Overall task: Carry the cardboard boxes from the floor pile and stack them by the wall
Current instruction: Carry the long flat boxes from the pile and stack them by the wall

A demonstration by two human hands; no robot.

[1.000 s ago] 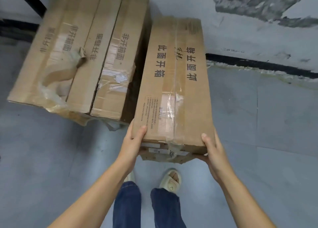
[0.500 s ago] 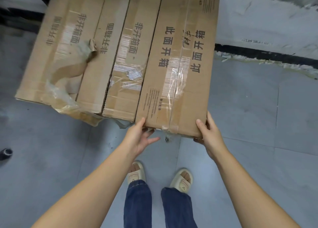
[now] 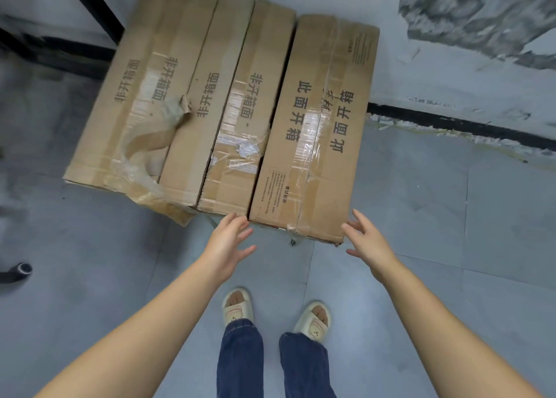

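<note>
1. The grey tiled floor (image 3: 421, 247) runs up to a pale wall with a black skirting strip (image 3: 451, 124); there is broad open floor to the right of the boxes and in front of them.
2. A row of long brown cardboard boxes with taped seams and black printed characters (image 3: 186, 103) lies flat on the floor, far ends towards the wall; one has torn, peeling tape.
3. The rightmost brown cardboard box with clear tape down its middle (image 3: 319, 133) sits tight against its neighbour, near end towards the person, its right side free.
4. The left hand (image 3: 228, 241) hovers at the box's near left corner, fingers spread and loose, gripping nothing; whether a fingertip grazes the edge I cannot tell.
5. The right hand (image 3: 365, 241) is just off the near right corner, fingers straight and apart, likewise empty.
6. It looks like the set-down step is finishing; next would be turning back to the pile for another box, stepping clear of the small dark object (image 3: 18, 271) at the left.
</note>
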